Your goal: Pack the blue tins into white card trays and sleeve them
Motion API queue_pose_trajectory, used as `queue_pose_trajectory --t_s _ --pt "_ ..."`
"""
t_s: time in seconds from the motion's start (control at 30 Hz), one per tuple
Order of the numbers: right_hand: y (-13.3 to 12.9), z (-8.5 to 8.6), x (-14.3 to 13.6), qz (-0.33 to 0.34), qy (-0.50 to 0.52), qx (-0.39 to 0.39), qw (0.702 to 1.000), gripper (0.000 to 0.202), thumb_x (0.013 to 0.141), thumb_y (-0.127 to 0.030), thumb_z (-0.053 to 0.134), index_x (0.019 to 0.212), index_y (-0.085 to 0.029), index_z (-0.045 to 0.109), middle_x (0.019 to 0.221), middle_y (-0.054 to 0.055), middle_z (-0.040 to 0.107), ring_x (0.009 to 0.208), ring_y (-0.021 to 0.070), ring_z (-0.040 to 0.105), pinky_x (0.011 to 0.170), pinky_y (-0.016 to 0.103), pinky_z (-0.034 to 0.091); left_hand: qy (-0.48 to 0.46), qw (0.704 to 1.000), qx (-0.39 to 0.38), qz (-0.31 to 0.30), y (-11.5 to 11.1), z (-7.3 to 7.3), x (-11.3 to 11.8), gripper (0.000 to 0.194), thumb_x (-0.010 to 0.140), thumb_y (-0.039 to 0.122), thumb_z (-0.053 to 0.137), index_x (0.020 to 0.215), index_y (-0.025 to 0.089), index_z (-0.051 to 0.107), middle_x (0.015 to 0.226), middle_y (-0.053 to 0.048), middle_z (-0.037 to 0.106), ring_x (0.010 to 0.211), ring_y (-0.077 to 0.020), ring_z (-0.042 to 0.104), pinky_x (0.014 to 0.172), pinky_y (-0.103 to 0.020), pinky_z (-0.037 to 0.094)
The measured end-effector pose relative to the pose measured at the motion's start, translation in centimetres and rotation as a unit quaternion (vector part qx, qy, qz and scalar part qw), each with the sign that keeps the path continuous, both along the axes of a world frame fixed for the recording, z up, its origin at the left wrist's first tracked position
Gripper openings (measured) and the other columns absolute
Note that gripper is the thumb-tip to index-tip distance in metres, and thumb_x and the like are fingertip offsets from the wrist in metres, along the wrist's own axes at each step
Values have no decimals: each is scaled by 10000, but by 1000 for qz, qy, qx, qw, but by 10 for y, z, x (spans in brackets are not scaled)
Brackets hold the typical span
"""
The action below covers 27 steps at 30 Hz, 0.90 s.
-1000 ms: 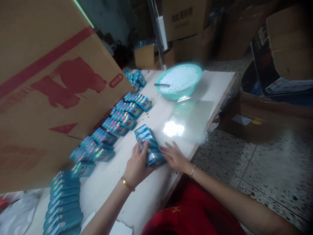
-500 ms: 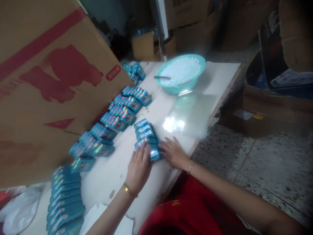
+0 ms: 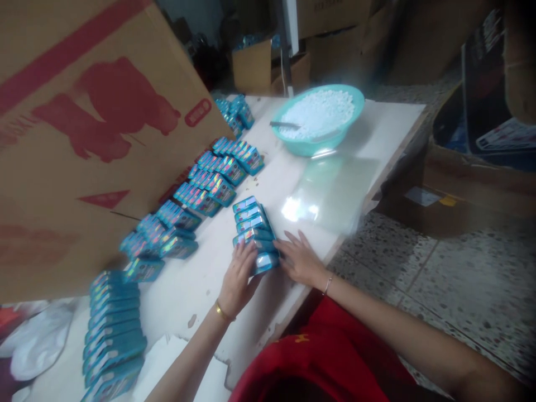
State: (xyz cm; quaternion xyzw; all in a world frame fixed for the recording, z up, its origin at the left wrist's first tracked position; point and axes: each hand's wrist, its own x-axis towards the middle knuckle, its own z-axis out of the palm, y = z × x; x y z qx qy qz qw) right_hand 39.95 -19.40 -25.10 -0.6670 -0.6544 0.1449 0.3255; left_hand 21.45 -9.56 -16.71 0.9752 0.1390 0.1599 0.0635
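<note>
A short row of small blue boxes (image 3: pixel 253 220) lies on the white table (image 3: pixel 176 312) in front of me. My left hand (image 3: pixel 240 273) touches the near left side of this row, its fingers slightly spread over the nearest boxes. On the right side, my right hand (image 3: pixel 300 259) rests its fingertips against the near boxes, with the fingers apart. Neither hand is wrapped round a box. Clear plastic sheets (image 3: pixel 335 190) lie beyond my right hand.
A turquoise basin (image 3: pixel 310 146) of white pieces holds a dark-handled utensil. More blue boxes (image 3: pixel 178 245) line a large carton (image 3: pixel 104 212) on the left; another row (image 3: pixel 115 335) stands near left. Cartons sit on the speckled floor at right.
My left hand has slid slightly back toward me along the boxes, uncovering more of their tops. The right hand stays beside them. The camera view has shifted slightly.
</note>
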Motion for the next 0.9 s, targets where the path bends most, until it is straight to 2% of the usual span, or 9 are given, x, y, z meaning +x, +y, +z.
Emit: queue_pose_trajectory --t_s 0.1,0.23,0.3,0.4,0.47,0.6,0.7,0.8,0.9 --pt "0 -1 0 7 2 0 1000 514 890 -283 393 1397 -201 380 1354 55 505 1352 277 273 1119 552 109 3 1000 -15 -16 2 -7 0 523 872 212 502 1349 190 292 1384 -181 447 1390 -292 231 1057 -559 334" --pt "0 -1 -2 -2 -1 6 1000 528 878 -264 396 1400 -191 376 1366 58 495 1345 268 292 1120 544 128 36 998 5 49 1 -12 -7 522 887 227 470 1369 195 271 1417 -184 410 1405 -295 170 1088 -622 174" --pt "0 0 -3 -3 -6 8 1000 537 879 -267 394 1409 -189 362 1368 63 493 1343 268 295 1115 545 145 53 994 3 95 -3 -8 -8 679 877 315 502 1437 175 146 1463 -200 327 1412 -306 124 1093 -624 117" --pt "0 0 -3 2 -19 10 1000 562 885 -270 382 1435 -181 311 1372 73 485 1341 274 293 1113 544 153 65 986 -9 151 -6 3 1 1031 764 570 581 1467 113 -17 1507 -243 170 1409 -362 40 1082 -625 116" --pt "0 -1 -2 11 -27 10 1000 570 886 -267 375 1442 -169 296 1378 80 476 1341 276 289 1118 537 145 96 985 -6 144 -5 9 13 1072 726 659 556 1471 110 16 1513 -235 158 1408 -374 44 1082 -615 125" --pt "-1 -2 -3 24 -13 19 999 576 876 -233 357 1440 -140 290 1385 86 463 1340 264 286 1126 517 139 167 982 24 90 0 13 32 933 784 631 498 1458 86 156 1501 -206 232 1410 -331 134 1122 -542 97" --pt "-3 -1 -3 14 20 38 999 618 869 -205 332 1466 -122 196 1366 104 473 1301 239 345 1115 504 190 181 978 41 99 0 11 33 922 775 625 513 1456 96 187 1506 -187 230 1407 -337 146 1120 -532 127" --pt "-3 4 11 -25 32 63 997 516 883 -196 319 1394 -150 372 1273 110 535 1209 229 430 1079 475 277 176 975 57 125 -2 11 30 971 724 635 569 1459 117 201 1513 -174 218 1397 -374 149 1113 -554 128" --pt "2 16 40 -91 11 80 993 367 902 -248 359 1158 -160 607 1138 121 582 1103 244 480 1006 437 368 172 976 65 117 -4 13 31 1029 670 615 640 1450 90 221 1504 -196 229 1376 -389 211 1127 -545 85"
